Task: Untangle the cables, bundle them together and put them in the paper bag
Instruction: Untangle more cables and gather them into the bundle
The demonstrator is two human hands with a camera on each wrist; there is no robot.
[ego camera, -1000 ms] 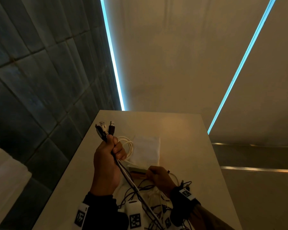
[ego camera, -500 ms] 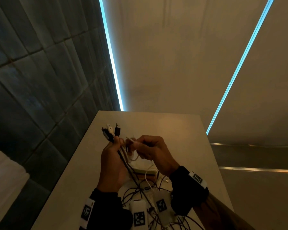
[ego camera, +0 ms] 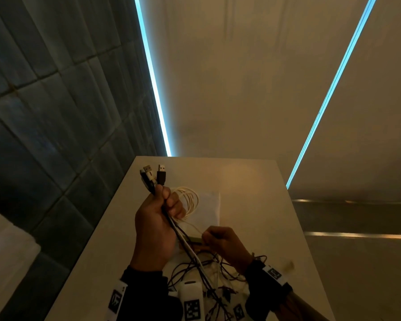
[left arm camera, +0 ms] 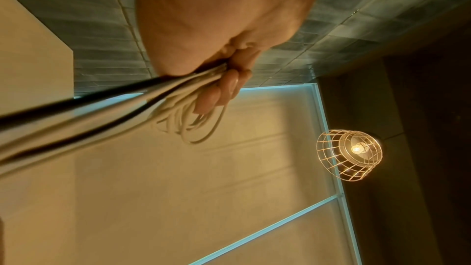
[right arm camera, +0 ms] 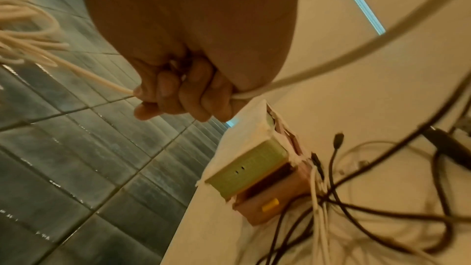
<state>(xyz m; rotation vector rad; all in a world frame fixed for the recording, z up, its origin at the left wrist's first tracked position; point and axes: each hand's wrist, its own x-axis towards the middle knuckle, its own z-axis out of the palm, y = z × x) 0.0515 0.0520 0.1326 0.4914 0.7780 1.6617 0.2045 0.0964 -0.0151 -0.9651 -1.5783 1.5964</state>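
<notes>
Here I am mid-bundling above the tabletop [ego camera: 252, 205]: my left hand [ego camera: 156, 225] grips gathered cables [ego camera: 188, 247] and a white coil [ego camera: 190, 200]; my right hand [ego camera: 227, 244] pinches a white cable. Next, I judge, wind it in. The paper bag [ego camera: 210, 205] lies mid-table, its opening unseen; the tangle is cut off at the near edge.

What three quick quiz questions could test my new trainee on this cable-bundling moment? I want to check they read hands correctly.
1. True or false: the left hand grips several cables with USB plugs sticking out above it.
2. What colour is the coiled cable beside the left hand: A black, B cream, C red?
3. What does the right hand hold?

Key: 1 true. 2 B. 3 A cream cable, its fingers curled round it.
</notes>
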